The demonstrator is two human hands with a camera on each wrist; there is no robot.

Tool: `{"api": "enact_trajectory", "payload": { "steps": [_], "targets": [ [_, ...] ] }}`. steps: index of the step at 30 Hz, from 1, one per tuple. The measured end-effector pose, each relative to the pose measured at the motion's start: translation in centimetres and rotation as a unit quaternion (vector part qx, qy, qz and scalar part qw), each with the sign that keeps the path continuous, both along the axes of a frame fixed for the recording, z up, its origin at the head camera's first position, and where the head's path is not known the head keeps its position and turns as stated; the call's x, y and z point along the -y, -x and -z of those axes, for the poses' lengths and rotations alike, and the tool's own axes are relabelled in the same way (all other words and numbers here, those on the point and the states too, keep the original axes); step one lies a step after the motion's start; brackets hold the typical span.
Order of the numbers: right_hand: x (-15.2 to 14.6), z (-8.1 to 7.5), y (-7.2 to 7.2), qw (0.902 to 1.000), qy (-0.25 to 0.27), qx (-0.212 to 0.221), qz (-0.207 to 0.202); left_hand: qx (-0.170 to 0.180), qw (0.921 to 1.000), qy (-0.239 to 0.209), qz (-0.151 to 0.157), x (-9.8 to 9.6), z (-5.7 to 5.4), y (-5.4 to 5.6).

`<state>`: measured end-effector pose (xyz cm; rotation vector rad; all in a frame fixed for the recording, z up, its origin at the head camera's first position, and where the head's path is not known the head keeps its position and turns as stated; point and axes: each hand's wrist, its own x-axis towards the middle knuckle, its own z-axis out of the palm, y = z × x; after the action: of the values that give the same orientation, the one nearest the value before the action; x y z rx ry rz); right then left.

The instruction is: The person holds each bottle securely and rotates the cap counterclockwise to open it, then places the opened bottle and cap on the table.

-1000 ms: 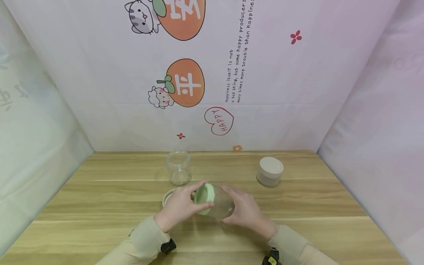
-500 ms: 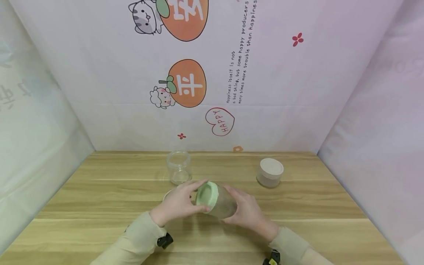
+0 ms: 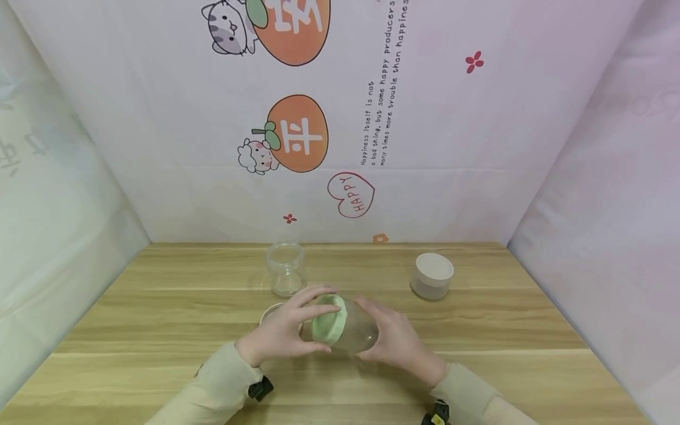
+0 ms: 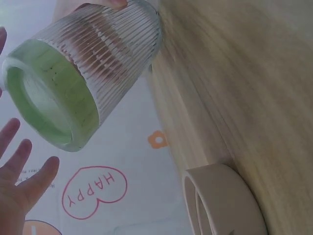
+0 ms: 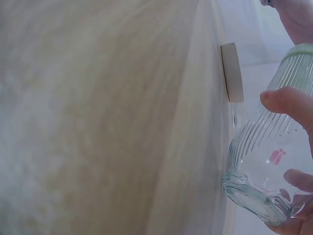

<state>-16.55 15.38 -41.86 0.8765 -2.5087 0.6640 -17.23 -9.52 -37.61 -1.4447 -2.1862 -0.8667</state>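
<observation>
A clear ribbed glass jar (image 3: 358, 326) with a green lid (image 3: 329, 324) is held tilted above the table, its lid end pointing left. My right hand (image 3: 398, 339) grips the glass body from the right, with thumb and fingers wrapped round it in the right wrist view. My left hand (image 3: 276, 335) hovers at the lid end, fingers spread and relaxed. In the left wrist view, its fingertips (image 4: 49, 169) stand apart from the green rim. Beneath the left hand, a round beige lid (image 4: 234, 196) lies on the table, mostly covered in the head view.
An uncovered clear jar (image 3: 287, 274) stands behind the left hand. At the back right is a short jar with a white lid (image 3: 434, 267). The wood-grain table (image 3: 159, 330) meets white printed cloth walls (image 3: 425, 177) at the back and sides.
The left hand's fingers have come off the green lid's edge and spread, thumb shifting lower. The right hand keeps its grip, and the jar's tilt varies only slightly.
</observation>
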Motion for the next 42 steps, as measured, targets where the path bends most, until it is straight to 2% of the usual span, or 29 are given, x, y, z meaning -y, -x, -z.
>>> {"api": "enact_trajectory", "payload": {
  "steps": [7,16,29,40,42],
  "targets": [
    [-0.1,-0.1,0.0,0.9999,-0.012,0.005,0.0,-0.001,0.9996,0.01,0.025,0.4,0.5,0.1],
    [-0.2,-0.3,0.1,0.9997,-0.018,0.015,-0.011,-0.009,0.9992,0.031,0.023,0.6,0.6,0.2],
    [-0.3,-0.5,0.2,0.9993,-0.024,0.008,-0.027,0.039,0.9992,0.006,-0.011,0.5,0.8,0.0],
    [-0.3,-0.4,0.1,0.9991,-0.033,0.016,-0.021,0.055,0.9975,0.007,-0.044,0.3,1.2,-0.3],
    [-0.3,-0.4,0.1,0.9992,-0.032,0.014,-0.02,0.084,0.9952,0.003,-0.05,0.1,1.1,-0.5]
  ]
}}
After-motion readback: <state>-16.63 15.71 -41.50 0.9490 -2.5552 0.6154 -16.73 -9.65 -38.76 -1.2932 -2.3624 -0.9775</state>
